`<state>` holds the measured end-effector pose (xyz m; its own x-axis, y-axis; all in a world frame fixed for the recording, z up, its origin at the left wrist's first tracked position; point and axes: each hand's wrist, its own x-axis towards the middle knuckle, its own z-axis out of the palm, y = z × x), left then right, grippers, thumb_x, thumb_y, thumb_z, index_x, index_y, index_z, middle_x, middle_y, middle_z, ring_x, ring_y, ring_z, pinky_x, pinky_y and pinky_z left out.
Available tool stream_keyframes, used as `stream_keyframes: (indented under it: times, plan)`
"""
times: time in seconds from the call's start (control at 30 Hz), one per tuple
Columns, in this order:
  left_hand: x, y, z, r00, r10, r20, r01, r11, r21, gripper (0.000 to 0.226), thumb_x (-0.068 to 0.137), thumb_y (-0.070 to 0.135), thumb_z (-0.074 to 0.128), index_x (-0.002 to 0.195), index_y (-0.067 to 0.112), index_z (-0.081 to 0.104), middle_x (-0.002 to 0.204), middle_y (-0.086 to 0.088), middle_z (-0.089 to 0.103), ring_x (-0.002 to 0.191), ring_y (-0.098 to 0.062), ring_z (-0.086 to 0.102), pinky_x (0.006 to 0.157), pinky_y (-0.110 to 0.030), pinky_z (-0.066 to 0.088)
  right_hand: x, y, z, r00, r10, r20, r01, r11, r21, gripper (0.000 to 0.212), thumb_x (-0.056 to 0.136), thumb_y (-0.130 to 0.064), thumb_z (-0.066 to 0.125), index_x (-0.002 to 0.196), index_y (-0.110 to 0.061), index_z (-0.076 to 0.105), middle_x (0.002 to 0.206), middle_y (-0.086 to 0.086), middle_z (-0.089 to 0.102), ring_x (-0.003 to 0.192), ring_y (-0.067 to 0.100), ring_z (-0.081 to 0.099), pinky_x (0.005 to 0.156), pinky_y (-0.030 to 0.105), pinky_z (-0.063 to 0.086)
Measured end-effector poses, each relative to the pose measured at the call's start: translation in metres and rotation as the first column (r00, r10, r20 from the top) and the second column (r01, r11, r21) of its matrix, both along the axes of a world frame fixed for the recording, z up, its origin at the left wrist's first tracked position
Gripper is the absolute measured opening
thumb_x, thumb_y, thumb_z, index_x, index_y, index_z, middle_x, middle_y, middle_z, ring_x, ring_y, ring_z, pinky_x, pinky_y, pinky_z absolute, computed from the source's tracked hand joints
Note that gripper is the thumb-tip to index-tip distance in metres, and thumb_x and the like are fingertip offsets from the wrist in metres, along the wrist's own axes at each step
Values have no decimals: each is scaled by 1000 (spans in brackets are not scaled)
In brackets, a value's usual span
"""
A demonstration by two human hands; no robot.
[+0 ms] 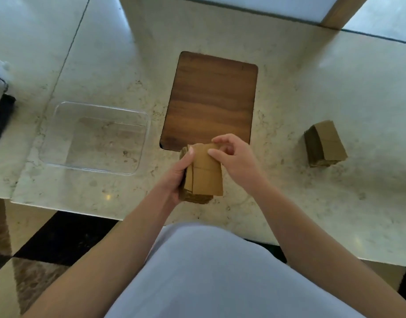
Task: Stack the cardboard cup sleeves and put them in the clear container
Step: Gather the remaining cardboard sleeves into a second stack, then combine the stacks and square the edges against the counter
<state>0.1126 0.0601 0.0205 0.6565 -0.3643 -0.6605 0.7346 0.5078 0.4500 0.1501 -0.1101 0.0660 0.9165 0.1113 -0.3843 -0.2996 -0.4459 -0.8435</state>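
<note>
The left hand (178, 174) gripped a stack of cardboard sleeves (203, 174) above the table (312, 92). The right hand (235, 157) pinched its top sleeve. The clear container (59, 154) stood left; a second sleeve stack (324, 143) lay right.

Two sleeve stacks (203, 173) (324, 144); one clear container (59, 161); one wooden board (211, 99); two hands (176, 177) (236, 157).

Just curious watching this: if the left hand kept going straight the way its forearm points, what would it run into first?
Probably the wooden board. The left hand, gripping the held sleeve stack, points up-right toward it; height above the counter is unclear.
</note>
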Motion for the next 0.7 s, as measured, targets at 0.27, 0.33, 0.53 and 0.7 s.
stream_keyframes:
  times: [0.27, 0.33, 0.53, 0.7]
  plan:
    - [7, -71, 36, 998, -60, -18, 60, 998, -22, 37, 83, 43, 76, 107, 15, 82, 109, -15, 77, 95, -29, 77, 73, -41, 63, -38, -9, 7, 903, -392, 177, 401, 916, -17, 16, 100, -38, 56, 114, -31, 57, 115, -7, 52, 105, 7, 54, 95, 32, 50]
    - [9, -81, 41, 998, -68, 5, 68, 998, 13, 36, 82, 38, 78, 113, 19, 80, 113, -15, 75, 95, -28, 76, 73, -40, 62, -42, -12, 8, 868, -453, 202, 460, 888, 14, 12, 98, -34, 52, 110, -35, 54, 115, -11, 51, 105, 3, 53, 93, 32, 50]
    - [16, -99, 45, 995, -12, 101, 14, 1000, -15, 43, 81, 15, 70, 120, 33, 71, 112, -12, 76, 89, -29, 75, 72, -47, 61, -40, -43, 18, 743, -502, -443, 638, 732, 240, 45, 92, -54, 62, 129, -29, 51, 118, 0, 63, 104, 20, 66, 84, 45, 62]
    - [44, -133, 52, 987, -13, 159, 2, 998, 65, 64, 72, 5, 73, 130, 29, 64, 125, -23, 68, 102, -37, 70, 81, -48, 59, -57, -98, 29, 768, -229, -598, 547, 721, 426, 52, 88, -50, 74, 123, -12, 64, 108, 14, 78, 96, 30, 77, 71, 36, 63]
